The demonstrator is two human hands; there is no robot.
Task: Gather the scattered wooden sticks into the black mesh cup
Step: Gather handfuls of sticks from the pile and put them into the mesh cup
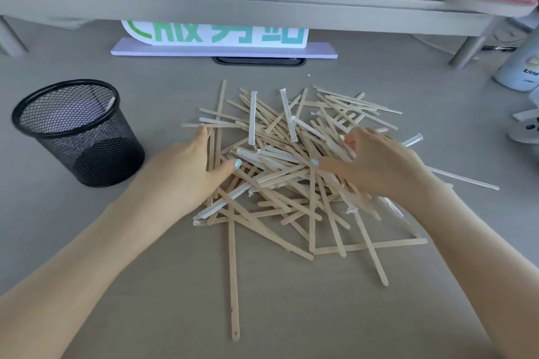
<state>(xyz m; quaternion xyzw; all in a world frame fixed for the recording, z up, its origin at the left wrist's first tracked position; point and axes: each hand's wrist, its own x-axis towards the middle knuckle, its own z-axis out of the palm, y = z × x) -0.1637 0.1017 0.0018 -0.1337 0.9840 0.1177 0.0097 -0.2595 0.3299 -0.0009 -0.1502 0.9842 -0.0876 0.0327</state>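
A loose pile of several thin wooden sticks (280, 172), some in white paper wrappers, lies spread over the middle of the grey desk. The black mesh cup (76, 131) stands upright to the left of the pile, with what looks like one stick inside. My left hand (192, 169) rests on the pile's left edge, fingers straight and the thumb reaching into the sticks. My right hand (376, 166) lies on the pile's right side, fingers spread and slightly bent over the sticks. Neither hand plainly holds a stick.
A grey monitor riser (262, 6) spans the back, with a white and green sign (221, 41) on a lilac base under it. At the right edge stand a white bottle (519, 67) and a white device (528, 128). A few sticks trail toward me.
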